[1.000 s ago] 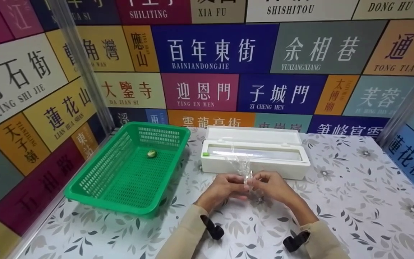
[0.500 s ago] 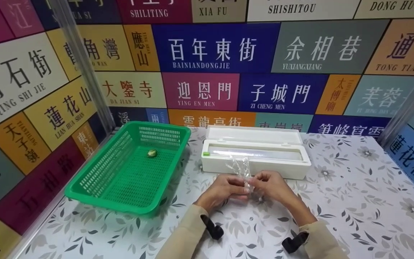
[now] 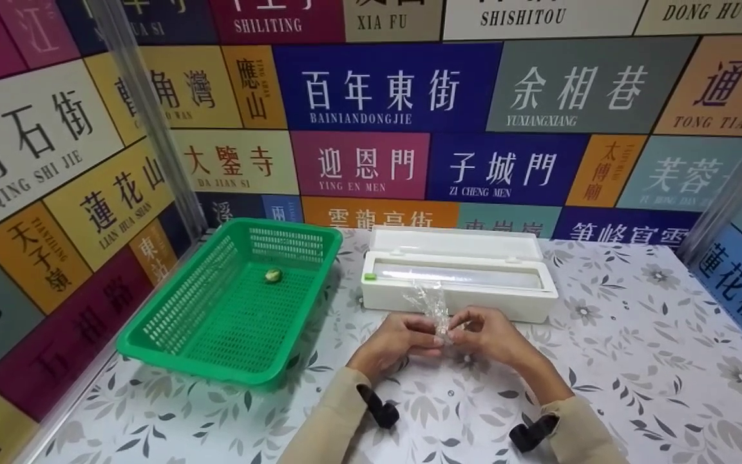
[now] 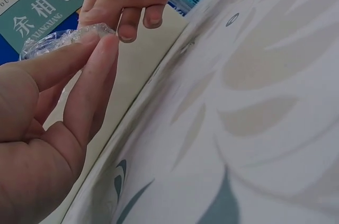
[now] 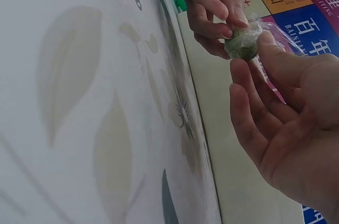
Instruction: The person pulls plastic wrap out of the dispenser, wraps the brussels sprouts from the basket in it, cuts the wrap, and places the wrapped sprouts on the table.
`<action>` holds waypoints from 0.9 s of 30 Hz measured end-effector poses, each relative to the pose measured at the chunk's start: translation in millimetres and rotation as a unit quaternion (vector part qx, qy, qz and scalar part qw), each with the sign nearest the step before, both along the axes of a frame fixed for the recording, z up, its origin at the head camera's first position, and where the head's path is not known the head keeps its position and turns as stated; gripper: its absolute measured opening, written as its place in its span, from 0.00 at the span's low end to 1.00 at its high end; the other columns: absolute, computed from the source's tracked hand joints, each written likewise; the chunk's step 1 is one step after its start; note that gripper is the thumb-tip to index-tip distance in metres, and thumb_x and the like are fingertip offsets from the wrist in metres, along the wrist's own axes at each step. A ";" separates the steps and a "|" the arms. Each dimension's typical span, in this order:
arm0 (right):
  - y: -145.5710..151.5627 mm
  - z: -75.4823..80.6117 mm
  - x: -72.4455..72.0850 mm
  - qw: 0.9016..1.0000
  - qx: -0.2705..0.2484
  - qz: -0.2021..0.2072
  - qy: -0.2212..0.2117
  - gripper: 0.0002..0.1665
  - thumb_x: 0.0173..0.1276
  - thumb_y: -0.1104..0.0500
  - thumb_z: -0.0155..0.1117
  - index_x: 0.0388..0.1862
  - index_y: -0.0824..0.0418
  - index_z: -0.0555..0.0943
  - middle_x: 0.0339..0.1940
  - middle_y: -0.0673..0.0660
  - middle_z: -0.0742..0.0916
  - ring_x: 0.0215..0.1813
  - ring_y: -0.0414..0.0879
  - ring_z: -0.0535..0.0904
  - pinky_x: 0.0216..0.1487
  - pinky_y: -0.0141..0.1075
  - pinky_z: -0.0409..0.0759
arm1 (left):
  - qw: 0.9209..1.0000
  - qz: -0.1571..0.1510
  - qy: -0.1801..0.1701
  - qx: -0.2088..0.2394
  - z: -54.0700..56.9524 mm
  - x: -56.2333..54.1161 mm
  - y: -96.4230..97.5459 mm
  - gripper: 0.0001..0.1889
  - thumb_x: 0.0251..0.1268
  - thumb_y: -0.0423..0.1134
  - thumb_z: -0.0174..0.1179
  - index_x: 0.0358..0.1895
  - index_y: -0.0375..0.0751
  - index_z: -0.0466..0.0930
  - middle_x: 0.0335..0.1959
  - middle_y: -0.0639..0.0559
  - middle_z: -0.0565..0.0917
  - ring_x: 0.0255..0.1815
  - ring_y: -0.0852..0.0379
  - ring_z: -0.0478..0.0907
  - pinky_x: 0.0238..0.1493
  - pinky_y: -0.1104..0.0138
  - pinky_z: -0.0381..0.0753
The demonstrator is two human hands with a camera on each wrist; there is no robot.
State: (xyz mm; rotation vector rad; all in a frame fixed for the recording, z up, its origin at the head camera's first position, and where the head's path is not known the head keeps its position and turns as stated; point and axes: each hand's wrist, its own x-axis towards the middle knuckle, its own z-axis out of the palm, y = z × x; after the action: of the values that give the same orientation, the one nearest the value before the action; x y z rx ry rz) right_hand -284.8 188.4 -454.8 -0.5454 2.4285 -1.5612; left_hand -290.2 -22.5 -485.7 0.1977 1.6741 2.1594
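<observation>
My left hand [image 3: 403, 338] and right hand [image 3: 487, 335] meet in front of the white box, both pinching a small round green lump wrapped in cling film [image 5: 243, 44]. In the right wrist view the green shows through the clear layers, and the right thumb and fingertips touch its near side. Loose cling film [image 3: 432, 299] fans out above the fingers toward the box. In the left wrist view the left hand [image 4: 53, 102] pinches the crumpled cling film [image 4: 58, 41] between thumb and fingers; the green lump is hidden there.
Behind the hands stands a white cling film box [image 3: 458, 303], its lid raised and a film roll inside. A green plastic basket [image 3: 184, 370] at the left holds a small pale-green round thing [image 3: 272, 276]. Floral cloth [image 3: 661, 361] covers the table; signboard-patterned walls surround it.
The loose cling film above the fingers has shifted and spread slightly. The right fingers have moved a little on the wrapped lump. Basket and box have stayed in place.
</observation>
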 end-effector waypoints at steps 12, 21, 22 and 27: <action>-4.3 -0.9 2.3 0.999 0.000 -0.027 0.020 0.15 0.59 0.65 0.73 0.43 0.69 0.81 0.29 0.60 0.86 0.28 0.44 0.81 0.28 0.34 0.83 | 1.000 0.002 -0.001 -0.005 3.2 2.9 -0.4 0.15 0.53 0.19 0.66 0.46 0.28 0.85 0.36 0.46 0.86 0.34 0.54 0.88 0.42 0.63 0.90; -3.7 2.7 1.4 0.999 0.005 -0.023 0.022 0.16 0.61 0.60 0.73 0.44 0.68 0.81 0.29 0.57 0.86 0.27 0.43 0.81 0.26 0.34 0.82 | 1.000 -0.024 -0.003 0.005 1.9 1.3 -4.6 0.18 0.61 0.30 0.67 0.54 0.34 0.82 0.46 0.40 0.88 0.42 0.45 0.89 0.46 0.57 0.90; -3.6 2.5 1.1 1.000 0.006 -0.022 0.019 0.16 0.62 0.60 0.73 0.44 0.68 0.81 0.29 0.57 0.86 0.27 0.44 0.81 0.26 0.36 0.83 | 1.000 -0.023 -0.001 0.003 2.2 1.3 -4.6 0.18 0.61 0.31 0.67 0.55 0.34 0.82 0.46 0.40 0.88 0.43 0.44 0.88 0.46 0.56 0.90; -2.6 1.8 0.7 1.000 0.009 -0.014 0.003 0.16 0.63 0.59 0.71 0.45 0.67 0.81 0.32 0.61 0.87 0.27 0.50 0.84 0.24 0.40 0.84 | 1.000 -0.011 -0.005 -0.007 4.7 1.7 -2.3 0.16 0.62 0.34 0.67 0.52 0.34 0.83 0.45 0.40 0.89 0.46 0.42 0.88 0.49 0.54 0.89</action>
State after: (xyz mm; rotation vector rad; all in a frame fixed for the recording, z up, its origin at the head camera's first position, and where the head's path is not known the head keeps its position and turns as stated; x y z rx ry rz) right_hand -284.1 185.9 -453.0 -0.5161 2.4633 -1.5490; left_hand -288.5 -24.8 -481.0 0.2005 1.6719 2.1288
